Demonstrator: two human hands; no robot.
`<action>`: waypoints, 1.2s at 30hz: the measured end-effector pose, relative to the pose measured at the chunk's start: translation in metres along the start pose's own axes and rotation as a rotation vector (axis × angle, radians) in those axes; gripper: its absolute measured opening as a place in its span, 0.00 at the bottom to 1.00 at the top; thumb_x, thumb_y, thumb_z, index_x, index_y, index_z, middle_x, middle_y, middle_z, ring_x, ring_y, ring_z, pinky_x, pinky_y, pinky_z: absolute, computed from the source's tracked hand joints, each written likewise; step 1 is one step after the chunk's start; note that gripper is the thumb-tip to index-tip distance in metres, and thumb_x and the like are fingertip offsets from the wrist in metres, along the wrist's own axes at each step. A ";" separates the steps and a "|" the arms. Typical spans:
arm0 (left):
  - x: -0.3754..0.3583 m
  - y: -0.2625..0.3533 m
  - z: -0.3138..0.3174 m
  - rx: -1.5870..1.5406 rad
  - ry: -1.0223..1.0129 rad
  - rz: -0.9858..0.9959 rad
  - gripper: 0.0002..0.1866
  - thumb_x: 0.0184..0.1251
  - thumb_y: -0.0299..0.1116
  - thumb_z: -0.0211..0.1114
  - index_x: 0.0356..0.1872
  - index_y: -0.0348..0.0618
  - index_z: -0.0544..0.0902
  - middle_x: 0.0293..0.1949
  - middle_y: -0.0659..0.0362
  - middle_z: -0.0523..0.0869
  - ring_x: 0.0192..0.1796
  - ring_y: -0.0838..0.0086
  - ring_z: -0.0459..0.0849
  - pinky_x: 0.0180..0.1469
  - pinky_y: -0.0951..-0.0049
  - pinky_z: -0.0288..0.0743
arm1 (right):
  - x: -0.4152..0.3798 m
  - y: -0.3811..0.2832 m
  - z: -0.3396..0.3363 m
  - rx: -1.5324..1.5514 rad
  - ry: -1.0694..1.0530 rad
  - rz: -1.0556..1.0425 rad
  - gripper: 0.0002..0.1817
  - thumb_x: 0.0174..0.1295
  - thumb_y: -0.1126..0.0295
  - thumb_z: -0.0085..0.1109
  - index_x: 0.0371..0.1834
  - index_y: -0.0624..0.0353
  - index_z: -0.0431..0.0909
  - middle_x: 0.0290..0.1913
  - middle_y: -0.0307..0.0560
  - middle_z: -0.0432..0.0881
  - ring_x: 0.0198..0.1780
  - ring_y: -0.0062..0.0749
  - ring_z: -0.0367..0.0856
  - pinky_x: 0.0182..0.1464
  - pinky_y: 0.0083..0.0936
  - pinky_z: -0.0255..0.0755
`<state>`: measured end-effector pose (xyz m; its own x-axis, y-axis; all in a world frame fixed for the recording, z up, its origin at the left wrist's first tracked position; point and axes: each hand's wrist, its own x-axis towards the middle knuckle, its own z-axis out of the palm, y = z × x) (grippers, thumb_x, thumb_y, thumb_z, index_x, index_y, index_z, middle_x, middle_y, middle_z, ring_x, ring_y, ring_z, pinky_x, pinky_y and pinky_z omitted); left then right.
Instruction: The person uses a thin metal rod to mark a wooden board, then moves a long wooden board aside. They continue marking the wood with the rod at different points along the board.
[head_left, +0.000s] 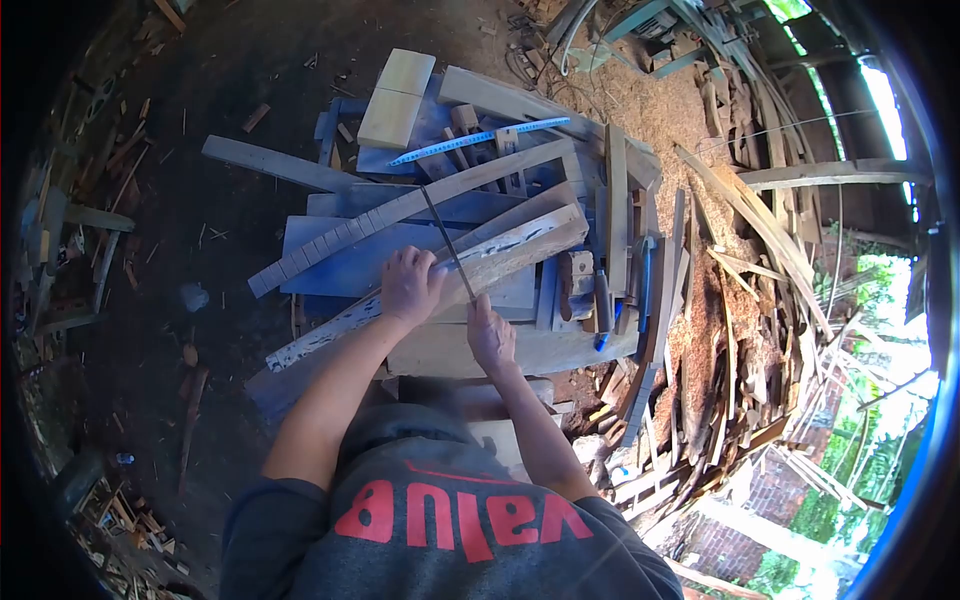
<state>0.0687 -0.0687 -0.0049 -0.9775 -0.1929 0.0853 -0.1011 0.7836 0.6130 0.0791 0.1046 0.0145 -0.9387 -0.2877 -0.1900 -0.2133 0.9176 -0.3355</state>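
Observation:
A long wooden beam (500, 243) with a white, dark-flecked face lies slantwise in front of me. My left hand (412, 288) is closed over this beam, its fingers curled on the upper edge. My right hand (491, 338) grips the near end of a hand saw (447, 238), whose thin dark blade appears edge-on. The blade crosses the beam, and its far tip overlaps a long wooden strip (400, 210). Evenly spaced cross lines run along the strip's left part. The saw's handle is hidden in my right fist.
Beyond the strip lies a blue measuring tape (480, 140) near a pale wood block (397, 100). Wooden hand planes (577, 285) rest at the bench's right side. A plank (275, 163) juts out leftward. Wood shavings (630, 90) and piled offcuts (720, 340) cover the ground on the right.

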 end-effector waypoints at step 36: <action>0.005 0.003 0.004 0.075 -0.009 -0.046 0.12 0.61 0.41 0.60 0.39 0.45 0.77 0.41 0.55 0.76 0.47 0.58 0.76 0.48 0.58 0.68 | -0.035 0.008 -0.006 0.059 -0.197 0.079 0.10 0.69 0.64 0.45 0.49 0.54 0.64 0.27 0.62 0.81 0.33 0.63 0.81 0.37 0.59 0.70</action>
<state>0.0631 -0.0645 -0.0057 -0.9732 -0.2242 0.0515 -0.1587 0.8161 0.5557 0.1088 0.1239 0.0242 -0.8796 -0.2688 -0.3924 -0.1195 0.9234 -0.3649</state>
